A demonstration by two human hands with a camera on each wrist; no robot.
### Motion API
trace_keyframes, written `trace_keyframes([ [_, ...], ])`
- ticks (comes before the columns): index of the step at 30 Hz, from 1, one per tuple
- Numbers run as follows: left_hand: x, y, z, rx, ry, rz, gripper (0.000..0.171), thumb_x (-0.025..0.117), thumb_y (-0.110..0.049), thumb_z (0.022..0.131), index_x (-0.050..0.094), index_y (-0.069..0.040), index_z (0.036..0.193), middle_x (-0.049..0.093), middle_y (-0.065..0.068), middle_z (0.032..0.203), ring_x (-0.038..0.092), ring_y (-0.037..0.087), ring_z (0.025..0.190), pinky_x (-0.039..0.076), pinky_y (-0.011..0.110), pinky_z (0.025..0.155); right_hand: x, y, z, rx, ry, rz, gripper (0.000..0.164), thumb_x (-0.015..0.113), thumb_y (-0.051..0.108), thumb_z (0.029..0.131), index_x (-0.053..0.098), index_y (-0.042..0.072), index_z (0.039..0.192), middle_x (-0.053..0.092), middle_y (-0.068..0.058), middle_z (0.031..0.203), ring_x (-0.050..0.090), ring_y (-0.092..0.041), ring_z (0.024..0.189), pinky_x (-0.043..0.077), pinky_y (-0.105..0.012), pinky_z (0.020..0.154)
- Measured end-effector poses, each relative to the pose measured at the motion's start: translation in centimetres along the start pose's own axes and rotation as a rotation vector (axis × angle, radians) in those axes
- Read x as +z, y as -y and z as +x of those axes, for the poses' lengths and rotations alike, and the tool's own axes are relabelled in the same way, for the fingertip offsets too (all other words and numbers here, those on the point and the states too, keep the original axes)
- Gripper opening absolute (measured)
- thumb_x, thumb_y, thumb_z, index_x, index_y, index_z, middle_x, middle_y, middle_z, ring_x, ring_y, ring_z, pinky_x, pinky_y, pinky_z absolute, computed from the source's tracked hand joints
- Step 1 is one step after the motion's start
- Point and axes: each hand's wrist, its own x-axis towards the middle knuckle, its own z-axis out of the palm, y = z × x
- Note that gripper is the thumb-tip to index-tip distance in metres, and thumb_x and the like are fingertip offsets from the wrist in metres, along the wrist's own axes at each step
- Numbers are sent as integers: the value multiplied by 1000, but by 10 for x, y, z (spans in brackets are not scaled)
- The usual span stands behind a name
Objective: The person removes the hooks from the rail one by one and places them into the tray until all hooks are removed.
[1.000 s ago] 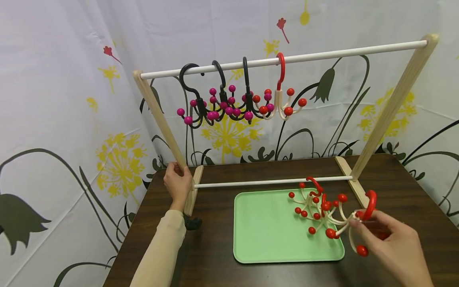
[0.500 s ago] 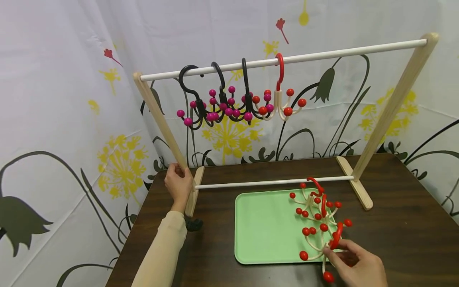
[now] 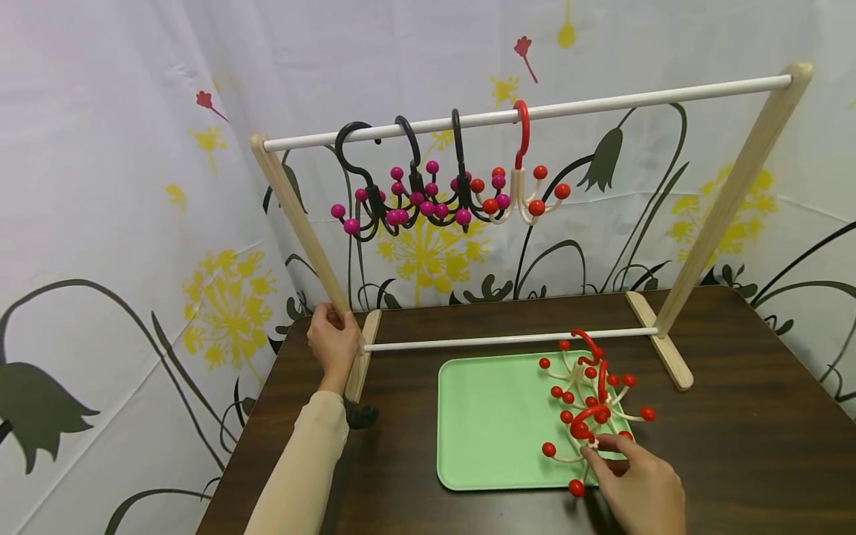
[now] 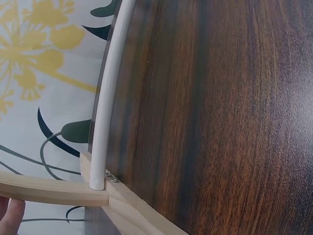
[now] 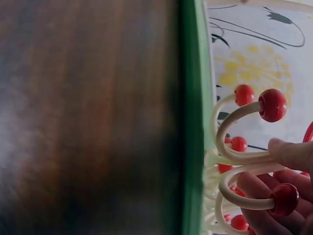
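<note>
My right hand (image 3: 638, 481) pinches a cream multi-arm hook hanger (image 3: 580, 429) with a red hook and red ball tips. It is over the front right of the green tray (image 3: 495, 427). In the right wrist view, thumb and fingers close on the stem of the cream hanger (image 5: 244, 157). Two similar red-tipped hangers (image 3: 576, 375) lie behind it on the tray's right side, partly overlapping. At the rack's left side, my left hand (image 3: 332, 343) grips the wooden post (image 3: 297, 223) near its foot; the left wrist view shows a fingertip (image 4: 13, 215) under that post (image 4: 54, 190).
Three black hangers (image 3: 461, 178) with magenta balls and one red-and-cream hanger (image 3: 519, 178) hang on the white top rod (image 3: 622, 101). A lower rod (image 3: 481, 342) joins the rack's feet behind the tray. The dark wood table (image 3: 756, 423) meets a patterned curtain (image 3: 120, 186).
My right hand has carried the red-hooked hanger leftward, from beside the tray's right edge to over its front right part. The left hand stays on the post.
</note>
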Motion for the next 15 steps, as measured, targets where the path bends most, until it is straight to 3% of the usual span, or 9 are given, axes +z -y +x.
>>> trace_keyframes([
  [7, -1, 1, 0, 15, 6, 10, 15, 71, -10, 83, 62, -2, 92, 65, 15, 84, 60, 34, 78, 44, 51, 74, 8, -4, 1, -4, -67, -10, 27, 85, 27, 75, 78, 10, 94, 75, -7, 83, 65, -11, 54, 46, -39, 49],
  [15, 0, 4, -1, 18, 1, 5, 15, 71, -9, 82, 62, -2, 91, 65, 15, 84, 61, 34, 78, 44, 52, 74, 7, -8, 4, -41, -112, -12, 26, 87, 25, 73, 78, 13, 93, 72, -7, 69, 67, -17, 55, 44, -43, 48],
])
